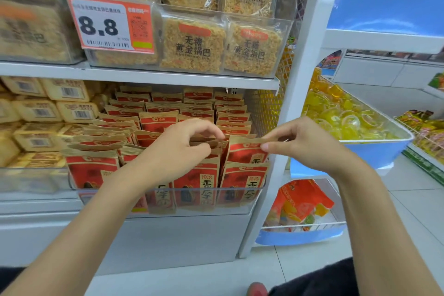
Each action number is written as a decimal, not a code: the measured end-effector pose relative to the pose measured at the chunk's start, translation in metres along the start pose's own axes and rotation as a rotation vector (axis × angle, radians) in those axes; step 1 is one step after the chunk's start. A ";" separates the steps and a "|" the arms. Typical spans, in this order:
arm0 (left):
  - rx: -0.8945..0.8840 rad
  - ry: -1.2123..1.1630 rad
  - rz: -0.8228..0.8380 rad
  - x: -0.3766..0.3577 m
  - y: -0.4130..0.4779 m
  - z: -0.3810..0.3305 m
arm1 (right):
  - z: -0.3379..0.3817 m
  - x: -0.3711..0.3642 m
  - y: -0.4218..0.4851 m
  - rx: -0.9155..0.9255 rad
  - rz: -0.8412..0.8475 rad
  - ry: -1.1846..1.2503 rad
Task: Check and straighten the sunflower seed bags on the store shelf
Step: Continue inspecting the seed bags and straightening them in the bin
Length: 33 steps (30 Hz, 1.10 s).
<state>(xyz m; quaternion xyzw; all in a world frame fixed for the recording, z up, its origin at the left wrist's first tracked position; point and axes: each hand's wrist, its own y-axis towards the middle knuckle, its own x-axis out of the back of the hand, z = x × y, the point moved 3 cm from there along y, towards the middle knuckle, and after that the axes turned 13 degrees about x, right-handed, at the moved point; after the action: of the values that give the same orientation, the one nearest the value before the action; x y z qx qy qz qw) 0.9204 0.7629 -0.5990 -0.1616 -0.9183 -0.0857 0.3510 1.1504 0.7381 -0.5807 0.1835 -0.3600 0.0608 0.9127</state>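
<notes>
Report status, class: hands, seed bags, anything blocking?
Left hand pinches a middle-row bag top. Right hand pinches the right-row bag top edge. Clear shelf lip sits below, not blocking.

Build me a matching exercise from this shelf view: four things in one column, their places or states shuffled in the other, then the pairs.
1. price tag
2. sunflower seed bags
3. yellow jelly cups
4. right hand

A. heaped in a blue bin
B. pinches a seed bag's top edge
C. fixed on the upper clear bin
D. upright in rows behind a clear guard

Pairs: 1-C, 2-D, 3-A, 4-B
</notes>
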 end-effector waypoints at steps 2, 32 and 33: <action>-0.005 -0.036 -0.055 -0.001 0.001 0.001 | -0.004 -0.007 0.002 -0.064 0.074 -0.100; -0.031 0.178 0.003 -0.012 0.000 -0.003 | -0.006 -0.003 0.027 -0.068 0.140 -0.225; -0.034 0.180 0.004 -0.012 0.000 -0.003 | -0.004 -0.002 0.028 -0.028 0.091 -0.203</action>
<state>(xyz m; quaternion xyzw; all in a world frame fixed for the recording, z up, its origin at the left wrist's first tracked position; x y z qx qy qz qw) 0.9306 0.7594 -0.6050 -0.1608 -0.8811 -0.1149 0.4297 1.1449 0.7655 -0.5772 0.1595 -0.4592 0.0784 0.8703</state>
